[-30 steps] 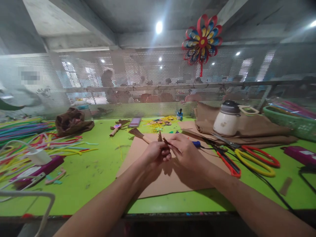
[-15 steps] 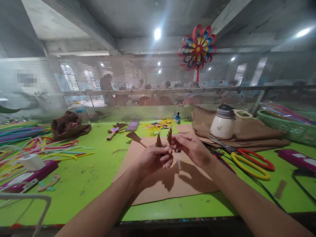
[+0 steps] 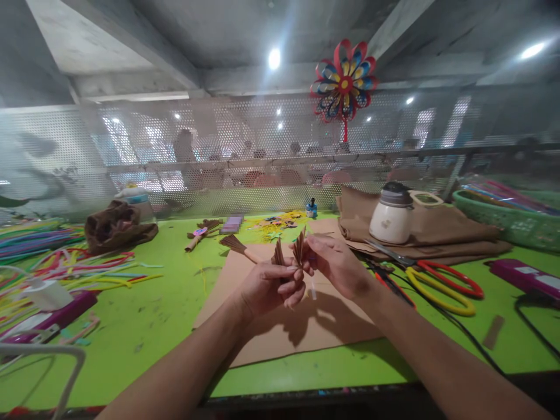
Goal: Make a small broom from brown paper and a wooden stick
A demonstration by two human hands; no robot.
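Observation:
My left hand (image 3: pixel 272 287) and my right hand (image 3: pixel 335 263) meet above a brown cardboard sheet (image 3: pixel 280 326) on the green table. Between their fingertips stands a small brown fringed paper piece (image 3: pixel 298 249), fanned upward. The left hand pinches one fringed tuft (image 3: pixel 279 254) and the right hand pinches the other beside it. A thin pale stick (image 3: pixel 313 288) hangs just below my right fingers. A finished brown paper broom (image 3: pixel 240 245) lies on the cardboard behind my hands.
Red and yellow scissors (image 3: pixel 441 280) and a white jug (image 3: pixel 392 216) on folded brown paper (image 3: pixel 441 228) are at right, with a green basket (image 3: pixel 503 217). Coloured strips (image 3: pixel 79 268) and a purple device (image 3: pixel 52 315) lie at left. A perforated screen (image 3: pixel 219 157) backs the table.
Both hands rose off the cardboard and came nearer to me. The brown fringed piece was turned upright and spread into two tufts between the fingertips.

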